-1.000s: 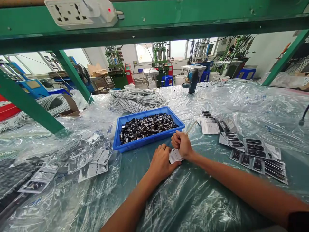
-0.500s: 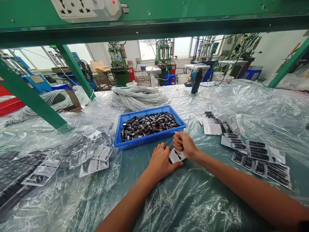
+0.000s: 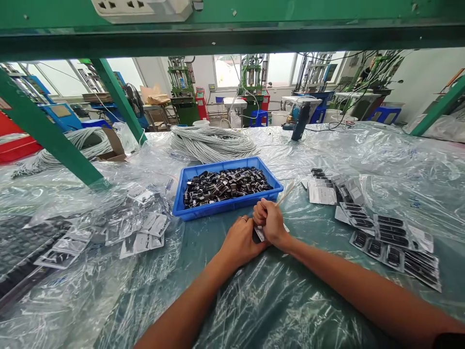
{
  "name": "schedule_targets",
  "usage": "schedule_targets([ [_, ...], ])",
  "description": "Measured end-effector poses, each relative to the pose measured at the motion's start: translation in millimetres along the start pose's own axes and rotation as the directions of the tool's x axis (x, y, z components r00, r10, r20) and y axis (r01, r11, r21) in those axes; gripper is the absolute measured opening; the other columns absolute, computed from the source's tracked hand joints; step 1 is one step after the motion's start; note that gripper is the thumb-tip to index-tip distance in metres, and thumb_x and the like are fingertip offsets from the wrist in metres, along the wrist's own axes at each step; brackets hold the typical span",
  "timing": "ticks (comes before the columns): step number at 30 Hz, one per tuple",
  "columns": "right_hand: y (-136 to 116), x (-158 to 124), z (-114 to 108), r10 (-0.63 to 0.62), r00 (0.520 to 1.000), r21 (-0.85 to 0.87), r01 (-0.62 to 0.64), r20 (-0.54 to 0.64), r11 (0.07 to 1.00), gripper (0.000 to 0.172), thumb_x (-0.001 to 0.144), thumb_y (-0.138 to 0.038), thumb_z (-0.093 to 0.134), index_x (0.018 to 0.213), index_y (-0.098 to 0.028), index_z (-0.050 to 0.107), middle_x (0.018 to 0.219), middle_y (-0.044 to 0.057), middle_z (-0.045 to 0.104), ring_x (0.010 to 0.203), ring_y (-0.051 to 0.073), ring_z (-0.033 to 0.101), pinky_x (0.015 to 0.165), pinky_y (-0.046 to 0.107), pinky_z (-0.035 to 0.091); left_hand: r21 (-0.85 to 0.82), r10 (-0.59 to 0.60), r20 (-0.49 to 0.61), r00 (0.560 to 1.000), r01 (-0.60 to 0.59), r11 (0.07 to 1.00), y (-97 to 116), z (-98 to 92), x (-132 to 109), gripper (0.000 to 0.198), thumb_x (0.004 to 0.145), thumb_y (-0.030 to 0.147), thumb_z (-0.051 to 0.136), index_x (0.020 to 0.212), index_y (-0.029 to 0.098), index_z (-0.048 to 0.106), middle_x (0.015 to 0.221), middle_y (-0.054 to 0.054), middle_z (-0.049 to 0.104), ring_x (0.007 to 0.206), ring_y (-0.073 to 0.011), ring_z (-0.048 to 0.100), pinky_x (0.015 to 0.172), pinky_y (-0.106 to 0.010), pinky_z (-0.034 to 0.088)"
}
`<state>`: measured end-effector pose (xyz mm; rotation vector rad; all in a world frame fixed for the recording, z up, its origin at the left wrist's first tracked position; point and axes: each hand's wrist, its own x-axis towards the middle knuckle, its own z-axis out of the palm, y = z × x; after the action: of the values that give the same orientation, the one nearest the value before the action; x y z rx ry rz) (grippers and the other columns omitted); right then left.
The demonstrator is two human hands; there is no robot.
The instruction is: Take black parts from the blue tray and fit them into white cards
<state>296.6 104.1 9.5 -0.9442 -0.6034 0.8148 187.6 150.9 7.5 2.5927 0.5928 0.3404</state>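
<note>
In front of the blue tray (image 3: 177,203), my left hand (image 3: 238,243) holds a small white card with black shapes (image 3: 259,233) against the table, thumb along its near edge. My right hand (image 3: 271,225) is closed in a fist just right of it, over the card. A thin pale stick (image 3: 286,193) sticks up out of that fist, slanting to the upper right; its lower end is hidden. Most of the card is covered by the two hands. Many small black glossy pieces (image 3: 225,186) fill the tray.
Clear packs with black pieces (image 3: 390,230) lie to the right, and white-and-black sheets (image 3: 145,237) to the left. Behind the tray sits a coil of grey cable (image 3: 214,143). A dark upright device (image 3: 301,121) stands further back. A green beam (image 3: 232,29) crosses above.
My right hand has moved left and slightly down, over the card and against my left hand. More of the stick now shows above the fist. The view has shifted slightly.
</note>
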Motion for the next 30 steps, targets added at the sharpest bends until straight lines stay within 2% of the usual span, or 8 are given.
schedule_targets([
  [6, -22, -18, -9, 0.293, 0.937, -0.086, -0.281, 0.191, 0.956, 0.043, 0.080, -0.038, 0.050, 0.046, -0.022, 0.029, 0.042, -0.009, 0.021, 0.035, 0.005, 0.018, 0.038, 0.024, 0.011, -0.033, 0.002, 0.018, 1.000, -0.001, 0.999, -2, -0.9, -1, 0.034, 0.074, 0.048, 0.070, 0.087, 0.018, 0.060, 0.089, -0.008, 0.060, 0.089, -0.0272, 0.058, 0.077, -0.036, 0.045],
  [10, -57, 10, -38, 0.371, 0.917, -0.240, -0.331, 0.146, 0.912, 0.038, 0.080, -0.040, 0.052, 0.055, -0.022, 0.030, 0.049, -0.011, 0.021, 0.039, 0.005, 0.011, 0.038, 0.021, 0.010, -0.256, -0.067, 0.003, 0.998, 0.066, 0.964, -12, -11.2, 3, 0.044, 0.067, 0.037, 0.076, 0.103, 0.016, 0.059, 0.097, -0.008, 0.063, 0.090, -0.0260, 0.060, 0.079, -0.037, 0.046],
  [12, -74, 24, -61, 0.413, 0.906, -0.541, -0.302, 0.094, 0.785, 0.035, 0.079, -0.041, 0.057, 0.060, -0.022, 0.035, 0.050, -0.011, 0.026, 0.040, 0.005, 0.015, 0.038, 0.020, 0.011, -0.525, -0.091, 0.035, 0.995, 0.096, 0.846, -18, -19.0, 6, 0.052, 0.066, 0.031, 0.076, 0.113, 0.017, 0.057, 0.096, -0.006, 0.064, 0.085, -0.0225, 0.062, 0.077, -0.035, 0.048],
  [15, -87, 34, -88, 0.395, 0.912, -0.901, -0.074, 0.112, 0.427, 0.030, 0.077, -0.042, 0.062, 0.062, -0.021, 0.047, 0.053, -0.004, 0.043, 0.044, 0.010, 0.037, 0.039, 0.022, 0.029, -0.833, -0.082, 0.055, 0.995, 0.091, 0.546, -29, -28.3, 11, 0.068, 0.064, 0.032, 0.079, 0.124, 0.017, 0.053, 0.096, -0.005, 0.063, 0.083, -0.0197, 0.064, 0.077, -0.033, 0.050],
  [17, -85, 32, -89, 0.175, 0.961, -0.954, 0.166, 0.213, 0.251, 0.021, 0.077, -0.038, 0.061, 0.067, -0.021, 0.056, 0.065, 0.003, 0.056, 0.060, 0.018, 0.056, 0.052, 0.030, 0.047, -0.910, -0.139, -0.010, 0.990, 0.049, 0.413, -35, -31.4, 15, 0.077, 0.062, 0.037, 0.082, 0.130, 0.016, 0.052, 0.092, -0.004, 0.063, 0.081, -0.0188, 0.064, 0.074, -0.032, 0.050],
  [20, -71, 19, -57, -0.312, 0.854, -0.879, 0.465, 0.416, 0.102, 0.017, 0.087, -0.030, 0.050, 0.091, -0.022, 0.064, 0.098, 0.012, 0.065, 0.094, 0.028, 0.064, 0.080, 0.043, 0.054, -0.947, -0.333, -0.162, 0.929, -0.051, 0.317, -41, -33.8, 19, 0.078, 0.058, 0.043, 0.085, 0.125, 0.014, 0.058, 0.081, -0.002, 0.064, 0.070, -0.0160, 0.062, 0.070, -0.031, 0.050],
  [24, -42, 13, 14, -0.399, 0.655, -0.713, 0.701, 0.642, 0.004, 0.031, 0.090, -0.027, 0.050, 0.120, -0.023, 0.060, 0.122, 0.014, 0.060, 0.116, 0.030, 0.058, 0.097, 0.048, 0.051, -0.962, -0.487, -0.259, 0.834, -0.177, 0.207, -41, -41.3, 18, 0.049, 0.060, 0.041, 0.085, 0.097, 0.013, 0.071, 0.088, -0.007, 0.070, 0.077, -0.0169, 0.063, 0.079, -0.031, 0.049],
  [30, -12, 47, 78, -0.361, 0.701, -0.667, 0.707, 0.615, 0.236, 0.030, 0.089, -0.027, 0.054, 0.116, -0.017, 0.062, 0.117, 0.016, 0.064, 0.112, 0.029, 0.061, 0.097, 0.049, 0.051, -0.924, -0.598, -0.319, 0.735, -0.381, 0.026, -55, -61.5, 14, 0.046, 0.052, 0.037, 0.089, 0.090, 0.016, 0.072, 0.090, -0.004, 0.071, 0.086, -0.0157, 0.065, 0.086, -0.029, 0.048],
])
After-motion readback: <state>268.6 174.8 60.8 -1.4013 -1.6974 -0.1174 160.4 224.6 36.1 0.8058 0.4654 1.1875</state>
